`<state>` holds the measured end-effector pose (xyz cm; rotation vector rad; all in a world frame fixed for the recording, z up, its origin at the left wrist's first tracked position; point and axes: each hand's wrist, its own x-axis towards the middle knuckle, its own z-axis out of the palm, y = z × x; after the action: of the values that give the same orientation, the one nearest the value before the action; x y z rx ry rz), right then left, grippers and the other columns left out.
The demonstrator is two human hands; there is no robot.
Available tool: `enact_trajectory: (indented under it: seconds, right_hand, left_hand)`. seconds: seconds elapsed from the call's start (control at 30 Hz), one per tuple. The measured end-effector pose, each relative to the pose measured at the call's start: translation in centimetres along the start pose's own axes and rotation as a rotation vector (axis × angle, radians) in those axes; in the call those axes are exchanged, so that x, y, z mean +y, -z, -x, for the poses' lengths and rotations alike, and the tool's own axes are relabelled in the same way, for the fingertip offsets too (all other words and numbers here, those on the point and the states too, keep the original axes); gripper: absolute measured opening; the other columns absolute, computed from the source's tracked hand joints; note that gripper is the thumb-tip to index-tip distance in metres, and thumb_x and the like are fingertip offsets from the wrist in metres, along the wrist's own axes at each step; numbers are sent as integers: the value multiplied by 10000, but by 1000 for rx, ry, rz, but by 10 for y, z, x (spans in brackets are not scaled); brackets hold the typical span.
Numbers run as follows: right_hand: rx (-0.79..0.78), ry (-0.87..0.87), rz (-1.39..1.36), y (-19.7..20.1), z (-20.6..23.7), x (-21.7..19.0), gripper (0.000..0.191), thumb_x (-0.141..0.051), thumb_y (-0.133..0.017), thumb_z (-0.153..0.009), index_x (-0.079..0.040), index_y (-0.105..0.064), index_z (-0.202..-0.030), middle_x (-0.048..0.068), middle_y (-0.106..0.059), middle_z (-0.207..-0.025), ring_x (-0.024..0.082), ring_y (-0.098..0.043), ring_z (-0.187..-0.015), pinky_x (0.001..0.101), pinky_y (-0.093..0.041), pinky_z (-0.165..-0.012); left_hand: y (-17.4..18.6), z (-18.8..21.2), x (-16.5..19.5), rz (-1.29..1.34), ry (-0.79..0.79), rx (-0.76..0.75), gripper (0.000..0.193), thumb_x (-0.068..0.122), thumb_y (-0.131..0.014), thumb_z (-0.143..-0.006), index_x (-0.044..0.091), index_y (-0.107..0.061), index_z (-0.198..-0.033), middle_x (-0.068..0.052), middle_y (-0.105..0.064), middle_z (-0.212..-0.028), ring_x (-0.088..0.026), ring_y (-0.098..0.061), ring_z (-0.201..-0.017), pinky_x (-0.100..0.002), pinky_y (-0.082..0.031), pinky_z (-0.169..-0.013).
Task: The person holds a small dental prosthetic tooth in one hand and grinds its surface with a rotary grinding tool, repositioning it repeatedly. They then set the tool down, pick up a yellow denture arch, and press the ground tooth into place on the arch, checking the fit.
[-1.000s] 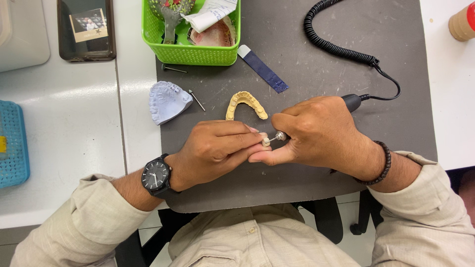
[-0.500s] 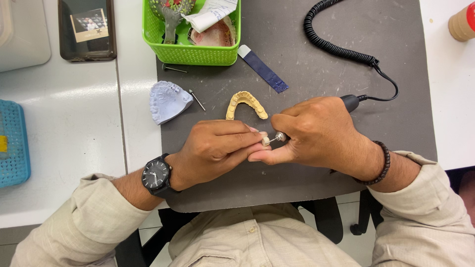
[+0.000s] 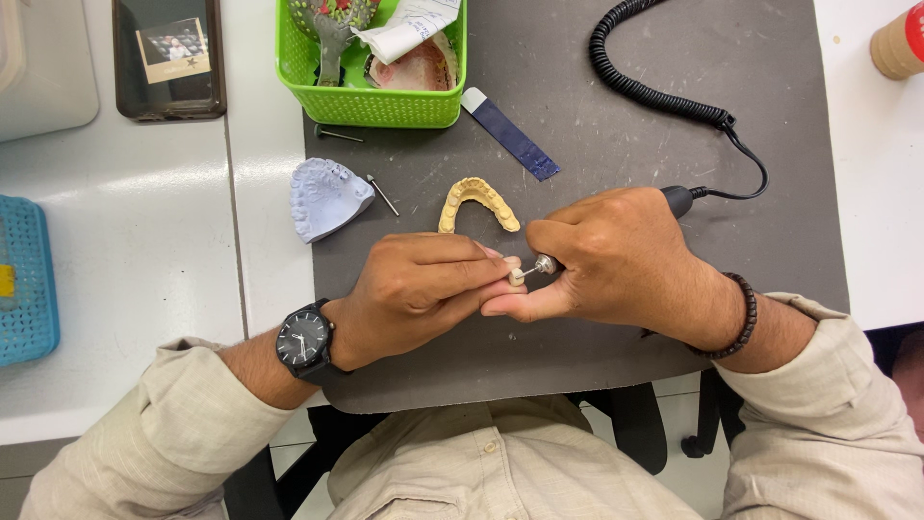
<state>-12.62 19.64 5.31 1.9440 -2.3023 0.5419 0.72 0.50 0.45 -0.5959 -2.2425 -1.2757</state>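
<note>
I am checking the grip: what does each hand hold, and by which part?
Right hand wraps the body of a corded rotary tool. Left hand pinches a small pale piece at its fingertips.

Both my arms are in beige long sleeves, cuffs pushed back a bit off the wrists, cloth creased at the forearms. Same beige shirt on my chest, pale buttons down the front placket. Left wrist: black watch (image 3: 304, 344), round dark dial, black strap. Right wrist: bracelet (image 3: 739, 321) of small dark round beads. My left hand (image 3: 419, 294) and right hand (image 3: 616, 260) are bare, no gloves, no rings visible.
</note>
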Motion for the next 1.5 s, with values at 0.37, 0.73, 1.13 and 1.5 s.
enact_trajectory:
  seconds: [0.37,0.73,1.13,1.5]
  right_hand:
    - [24,-1,-16,1,0,0,705,-691,-824,-718,-86,-518,-525,23,-463,-441,190,-464,-367,341,-364,-364]
    - [-26,-16,-41,-1,0,0,701,-695,-816,-727,-102,-521,-499,16,-466,-423,182,-463,-348,340,-360,-351]
    - [9,3,37,4,-1,1,790,-783,-815,-640,-89,-468,-496,20,-426,-416,190,-440,-347,345,-338,-348]
    - [-26,8,10,1,1,1,762,-767,-805,-692,-108,-477,-493,1,-450,-420,157,-455,-346,326,-358,-348]
  left_hand:
    - [1,-1,2,16,25,4,251,39,-823,-871,21,-736,-1105,-81,-748,-965,-223,-766,-878,-312,-634,-773]
    - [1,0,2,-1,9,4,232,39,-817,-878,24,-735,-1095,-78,-744,-964,-229,-768,-892,-319,-633,-790]
    - [1,-1,0,3,3,-35,249,53,-825,-867,24,-735,-1097,-75,-736,-951,-226,-747,-819,-319,-606,-707]
    - [0,0,0,-1,-10,-23,244,54,-821,-882,30,-733,-1108,-85,-740,-986,-223,-752,-847,-311,-619,-739]
